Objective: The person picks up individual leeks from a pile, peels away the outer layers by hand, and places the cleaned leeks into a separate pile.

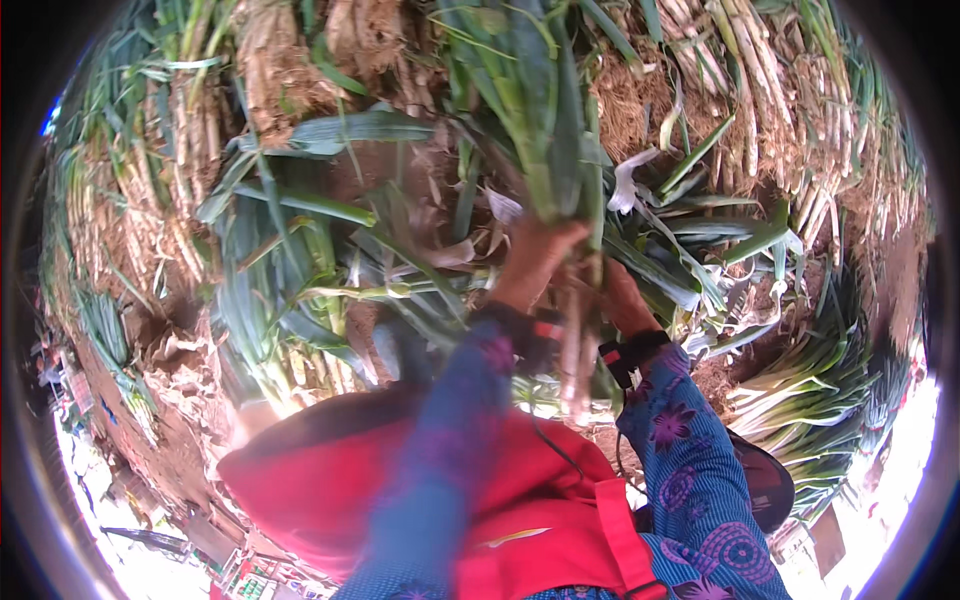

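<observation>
Stacks of green-topped, pale-stemmed leeks with earthy brown roots (180, 160) arched from 9 o'clock over the top to 3 o'clock. A bright red fabric garment with a strap (550, 480) spread toward 6 o'clock, crossed by one of two blue sleeves with purple patterning (685, 450). A fanned heap of green-and-white leeks (815, 395) lay at 4 o'clock. Near centre, a long bunch of broad-leaved green leeks (545, 140) pointed its leaves to 12 o'clock, its pale stems toward 6. Loose, flat green leaves (740, 235) littered the area toward 2 o'clock. The bare left hand (535, 265) had its fingers wrapped around the bunch. The bare right hand (625, 300) was close beside the stems; its fingers were partly hidden, so their grip could not be told. A black wristband with a red patch (632, 355) ringed the right wrist. The step in hand appeared to be holding and handling the bunch; the next move seemed to call for a steady left hold and the right hand working along the stems.
</observation>
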The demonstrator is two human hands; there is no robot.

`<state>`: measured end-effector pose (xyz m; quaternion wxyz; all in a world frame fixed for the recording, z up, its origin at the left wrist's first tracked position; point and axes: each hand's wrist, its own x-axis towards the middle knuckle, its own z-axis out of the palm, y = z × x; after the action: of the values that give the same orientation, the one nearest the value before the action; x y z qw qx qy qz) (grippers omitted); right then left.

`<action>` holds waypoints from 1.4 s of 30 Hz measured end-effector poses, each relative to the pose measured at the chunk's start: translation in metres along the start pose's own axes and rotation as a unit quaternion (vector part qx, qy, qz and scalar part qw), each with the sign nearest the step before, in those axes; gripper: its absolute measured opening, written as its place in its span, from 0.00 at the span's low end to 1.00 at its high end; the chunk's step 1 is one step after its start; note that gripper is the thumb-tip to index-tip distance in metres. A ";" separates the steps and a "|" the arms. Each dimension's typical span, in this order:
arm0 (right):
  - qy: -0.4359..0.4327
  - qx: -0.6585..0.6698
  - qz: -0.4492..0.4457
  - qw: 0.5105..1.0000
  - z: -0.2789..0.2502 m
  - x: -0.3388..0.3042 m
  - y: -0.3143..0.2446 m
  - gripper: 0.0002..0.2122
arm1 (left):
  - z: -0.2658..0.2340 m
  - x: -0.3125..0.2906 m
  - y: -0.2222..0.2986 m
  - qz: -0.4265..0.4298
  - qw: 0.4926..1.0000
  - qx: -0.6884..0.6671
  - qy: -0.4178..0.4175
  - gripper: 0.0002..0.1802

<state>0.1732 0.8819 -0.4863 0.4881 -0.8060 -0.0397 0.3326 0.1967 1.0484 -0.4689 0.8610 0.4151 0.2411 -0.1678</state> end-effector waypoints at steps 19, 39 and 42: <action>0.453 -0.231 0.225 0.831 0.063 -0.175 0.159 0.06 | -0.087 -0.086 0.282 0.461 0.710 0.498 0.188 0.22; 0.483 0.562 0.235 0.629 0.093 -0.140 0.173 0.31 | 0.087 0.079 -0.034 0.457 0.607 0.630 -0.161 0.33; 0.496 0.515 0.220 0.663 0.089 -0.129 0.173 0.29 | 0.129 0.114 -0.072 0.376 0.668 0.623 -0.157 0.42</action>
<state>-0.0227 0.8093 -0.5900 0.6855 -0.4573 0.5642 -0.0518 0.2915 0.8922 -0.5081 0.4170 0.8781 -0.2345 -0.0039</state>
